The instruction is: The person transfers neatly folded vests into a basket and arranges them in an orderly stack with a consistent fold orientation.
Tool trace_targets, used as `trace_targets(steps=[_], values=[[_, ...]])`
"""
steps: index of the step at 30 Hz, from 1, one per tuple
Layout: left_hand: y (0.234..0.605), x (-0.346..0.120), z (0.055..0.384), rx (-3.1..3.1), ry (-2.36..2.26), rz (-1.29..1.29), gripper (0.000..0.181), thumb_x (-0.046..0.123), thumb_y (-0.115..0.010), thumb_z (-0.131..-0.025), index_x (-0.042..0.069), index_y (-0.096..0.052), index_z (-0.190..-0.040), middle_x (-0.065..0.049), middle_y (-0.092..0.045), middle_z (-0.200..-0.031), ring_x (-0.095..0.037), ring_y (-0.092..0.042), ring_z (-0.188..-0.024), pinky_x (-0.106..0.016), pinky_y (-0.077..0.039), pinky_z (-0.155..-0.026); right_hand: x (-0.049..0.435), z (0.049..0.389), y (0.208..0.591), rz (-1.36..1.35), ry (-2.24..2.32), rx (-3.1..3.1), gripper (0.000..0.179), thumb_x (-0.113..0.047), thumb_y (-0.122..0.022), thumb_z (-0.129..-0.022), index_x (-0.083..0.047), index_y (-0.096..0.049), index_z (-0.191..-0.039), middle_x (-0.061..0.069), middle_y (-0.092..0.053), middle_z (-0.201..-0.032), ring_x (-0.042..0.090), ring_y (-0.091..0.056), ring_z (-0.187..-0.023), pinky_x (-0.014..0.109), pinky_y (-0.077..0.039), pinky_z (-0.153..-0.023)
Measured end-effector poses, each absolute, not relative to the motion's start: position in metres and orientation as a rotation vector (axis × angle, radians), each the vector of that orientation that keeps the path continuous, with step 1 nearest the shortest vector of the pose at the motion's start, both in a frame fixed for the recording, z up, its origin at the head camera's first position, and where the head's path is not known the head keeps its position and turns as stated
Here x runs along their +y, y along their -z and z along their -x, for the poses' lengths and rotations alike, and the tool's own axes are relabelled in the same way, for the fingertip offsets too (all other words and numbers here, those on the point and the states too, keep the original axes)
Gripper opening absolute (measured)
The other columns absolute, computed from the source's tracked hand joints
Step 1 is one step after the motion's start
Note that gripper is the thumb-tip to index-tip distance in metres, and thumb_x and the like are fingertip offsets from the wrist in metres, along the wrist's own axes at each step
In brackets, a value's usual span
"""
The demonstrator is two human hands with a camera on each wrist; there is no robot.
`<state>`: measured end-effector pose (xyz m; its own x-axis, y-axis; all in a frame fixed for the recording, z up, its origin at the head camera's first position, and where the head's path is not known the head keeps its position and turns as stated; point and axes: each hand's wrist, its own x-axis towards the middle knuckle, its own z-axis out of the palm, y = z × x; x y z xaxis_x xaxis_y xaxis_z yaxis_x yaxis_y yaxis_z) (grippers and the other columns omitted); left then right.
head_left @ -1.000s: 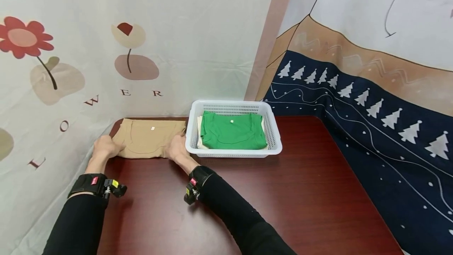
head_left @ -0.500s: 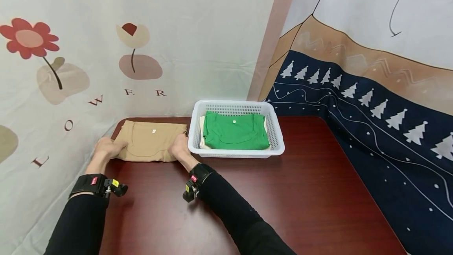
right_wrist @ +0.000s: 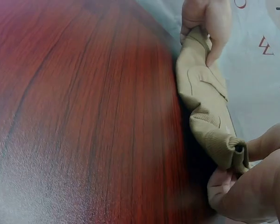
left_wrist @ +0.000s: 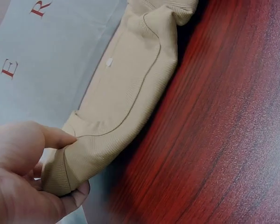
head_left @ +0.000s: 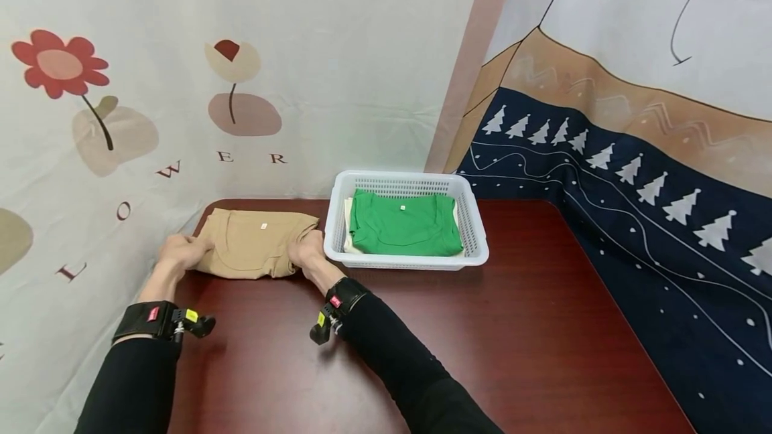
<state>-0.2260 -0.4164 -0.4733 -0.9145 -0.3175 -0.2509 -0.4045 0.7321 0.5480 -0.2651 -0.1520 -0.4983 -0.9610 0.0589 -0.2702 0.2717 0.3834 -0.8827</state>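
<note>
A folded tan shirt [head_left: 253, 243] with a small white label lies at the back left of the table. My left hand [head_left: 182, 251] grips its left end; in the left wrist view the thumb is on top and fingers [left_wrist: 77, 196] curl underneath. At the other end, my right hand [head_left: 309, 251] pinches the shirt's side, thumb above and fingers below, as the right wrist view shows. The front edge of the tan shirt [right_wrist: 203, 100] sags and creases near the right hand. Dark shadow lies along its underside in both wrist views.
Just right of my right hand stands a white plastic basket [head_left: 405, 261]. Inside it, a folded green shirt [head_left: 404, 223] lies on a cream cloth [head_left: 349, 240]. A printed curtain [head_left: 338, 86] hangs behind the dark red wooden table [head_left: 422, 340].
The tan shirt's front edge has come slightly toward me, and it bunches more near the right hand. Both hands keep their hold. The whole view has shifted a little.
</note>
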Motion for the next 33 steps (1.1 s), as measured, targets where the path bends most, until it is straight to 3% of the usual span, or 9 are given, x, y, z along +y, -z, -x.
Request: trace_targets(steps=[4,7,10,13,17,20,24,30,33], values=[[0.472,-0.42,0.227,2.761,-1.011,0.617,0.053,0.04,-0.055,-0.111,-0.012,-0.063,-0.12,-0.035,-0.057,-0.131,-0.042,-0.058,-0.108,-0.033,-0.047,-0.073,-0.153,0.263,0.497,-0.324,1.663,2.416,0.004,-0.006,-0.073,-0.096,-0.007,-0.071,-0.092,0.002,-0.071,-0.099,0.016,-0.061,-0.092,0.031,-0.058,-0.083],[0.474,-0.425,0.232,2.758,-1.065,0.644,0.043,0.037,-0.058,-0.108,-0.005,-0.065,-0.11,-0.028,-0.057,-0.123,-0.038,-0.056,-0.104,-0.035,-0.048,-0.073,-0.155,0.261,0.493,-0.299,1.623,2.467,0.033,-0.009,-0.075,-0.093,-0.017,-0.059,-0.066,-0.002,-0.065,-0.083,0.016,-0.059,-0.087,0.028,-0.054,-0.077],[0.471,-0.427,0.233,2.759,-1.107,0.645,0.042,0.035,-0.059,-0.107,-0.006,-0.068,-0.114,-0.025,-0.058,-0.121,-0.036,-0.056,-0.104,-0.036,-0.048,-0.074,-0.158,0.257,0.483,-0.262,1.595,2.503,0.053,-0.013,-0.076,-0.094,-0.023,-0.044,-0.054,-0.006,-0.056,-0.071,0.015,-0.057,-0.085,0.027,-0.052,-0.076],[0.462,-0.428,0.231,2.765,-1.117,0.637,0.052,0.038,-0.058,-0.11,-0.01,-0.068,-0.127,-0.028,-0.059,-0.125,-0.038,-0.057,-0.107,-0.037,-0.049,-0.076,-0.159,0.254,0.471,-0.228,1.613,2.506,0.054,-0.013,-0.078,-0.094,-0.024,-0.044,-0.054,-0.007,-0.052,-0.068,0.013,-0.057,-0.085,0.027,-0.051,-0.078],[0.445,-0.426,0.224,2.797,-1.115,0.587,0.065,0.041,-0.051,-0.115,-0.013,-0.058,-0.151,-0.037,-0.055,-0.145,-0.043,-0.058,-0.116,-0.037,-0.048,-0.078,-0.156,0.253,0.457,-0.194,1.651,2.505,0.044,-0.013,-0.079,-0.094,-0.023,-0.054,-0.059,-0.008,-0.054,-0.07,0.012,-0.057,-0.087,0.027,-0.051,-0.08],[0.436,-0.424,0.221,2.834,-1.127,0.6,0.067,0.042,-0.05,-0.115,-0.013,-0.057,-0.154,-0.038,-0.054,-0.152,-0.04,-0.058,-0.113,-0.034,-0.047,-0.075,-0.153,0.256,0.448,-0.166,1.673,2.509,0.037,-0.013,-0.08,-0.094,-0.023,-0.061,-0.064,-0.009,-0.056,-0.071,0.012,-0.057,-0.087,0.027,-0.051,-0.081],[0.427,-0.421,0.22,2.865,-1.165,0.629,0.065,0.043,-0.05,-0.115,-0.012,-0.06,-0.149,-0.036,-0.056,-0.15,-0.037,-0.058,-0.109,-0.032,-0.048,-0.071,-0.148,0.259,0.438,-0.114,1.711,2.508,0.031,-0.014,-0.081,-0.095,-0.022,-0.065,-0.069,-0.01,-0.057,-0.071,0.01,-0.057,-0.085,0.026,-0.049,-0.076],[0.412,-0.416,0.22,2.881,-1.214,0.634,0.07,0.045,-0.049,-0.115,-0.012,-0.056,-0.156,-0.039,-0.051,-0.161,-0.045,-0.057,-0.13,-0.034,-0.046,-0.081,-0.137,0.264,0.425,-0.043,1.796,2.455,0.026,-0.008,-0.078,-0.096,-0.019,-0.069,-0.074,-0.012,-0.061,-0.069,0.008,-0.057,-0.073,0.023,-0.047,-0.064],[0.405,-0.412,0.221,2.901,-1.197,0.634,0.071,0.045,-0.048,-0.114,-0.011,-0.055,-0.158,-0.039,-0.052,-0.162,-0.046,-0.057,-0.132,-0.035,-0.046,-0.082,-0.131,0.267,0.42,-0.015,1.837,2.427,0.021,-0.007,-0.077,-0.097,-0.017,-0.071,-0.08,-0.011,-0.063,-0.073,0.006,-0.057,-0.071,0.022,-0.047,-0.063]])
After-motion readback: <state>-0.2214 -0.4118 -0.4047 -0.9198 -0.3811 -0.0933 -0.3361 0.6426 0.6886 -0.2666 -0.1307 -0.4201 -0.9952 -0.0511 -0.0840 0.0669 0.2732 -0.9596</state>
